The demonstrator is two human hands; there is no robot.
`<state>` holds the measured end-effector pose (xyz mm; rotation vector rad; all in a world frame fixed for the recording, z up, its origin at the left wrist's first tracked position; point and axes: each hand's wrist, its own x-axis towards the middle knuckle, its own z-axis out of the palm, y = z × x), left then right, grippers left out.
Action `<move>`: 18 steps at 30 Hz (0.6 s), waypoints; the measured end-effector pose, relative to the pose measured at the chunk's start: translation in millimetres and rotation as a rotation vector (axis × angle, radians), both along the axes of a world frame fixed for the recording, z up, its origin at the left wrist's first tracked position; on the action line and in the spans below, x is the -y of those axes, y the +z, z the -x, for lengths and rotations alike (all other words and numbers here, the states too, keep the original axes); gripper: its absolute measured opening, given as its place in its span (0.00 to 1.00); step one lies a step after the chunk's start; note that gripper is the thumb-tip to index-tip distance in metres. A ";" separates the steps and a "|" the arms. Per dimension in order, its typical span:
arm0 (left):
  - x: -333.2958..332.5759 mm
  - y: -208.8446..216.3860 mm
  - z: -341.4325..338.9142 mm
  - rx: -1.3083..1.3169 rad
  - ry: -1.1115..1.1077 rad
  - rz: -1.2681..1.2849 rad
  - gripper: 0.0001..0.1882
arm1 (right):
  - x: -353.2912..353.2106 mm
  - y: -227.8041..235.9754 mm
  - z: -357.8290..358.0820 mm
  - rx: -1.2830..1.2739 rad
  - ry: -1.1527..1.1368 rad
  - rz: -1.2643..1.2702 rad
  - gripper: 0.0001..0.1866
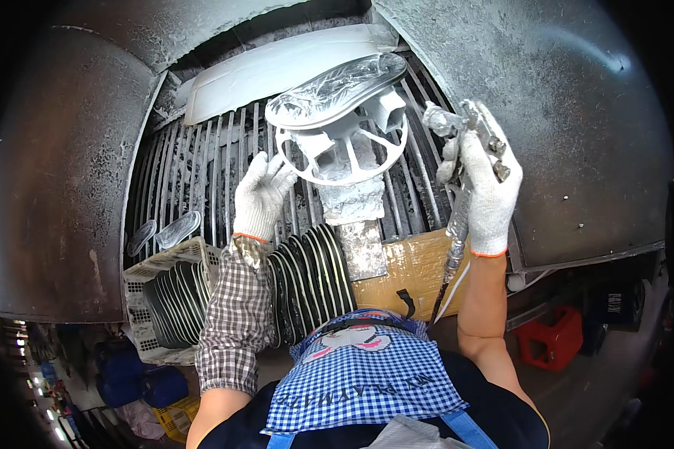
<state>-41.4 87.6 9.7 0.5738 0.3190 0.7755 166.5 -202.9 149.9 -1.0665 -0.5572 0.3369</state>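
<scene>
Wearing a blue gingham apron (352, 382) printed with dark lettering, bodyward of both grips. Clamping the outstretched right gloved hand (493, 187) around a grey-crusted spray gun (448, 153). Holding the left gloved hand (260, 196) with fingers parted just beside a white spoked wheel (352, 161); cannot tell whether touching. Facing a grey shoe sole (335, 90), tilted atop that wheel, between both grips and farther forward.

Even, cool light brightens the middle of the frame, a hazy bluish glare streaks the metal panel (577, 150) at upper right, small lights (59, 432) glint amid dimness at lower left, and fisheye distortion bends straight edges toward black corners.
</scene>
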 end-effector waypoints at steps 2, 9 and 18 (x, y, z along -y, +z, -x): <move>-0.7 2.8 0.4 0.013 -0.006 0.004 0.18 | 3.6 -4.6 1.5 0.062 -0.079 -0.002 0.27; 6.2 -1.7 -4.2 -0.031 0.039 0.039 0.10 | 2.8 4.0 34.5 0.061 0.135 0.074 0.28; 65.4 -11.4 -23.9 -0.140 0.027 0.208 0.31 | -33.7 15.2 38.5 0.045 0.095 0.124 0.28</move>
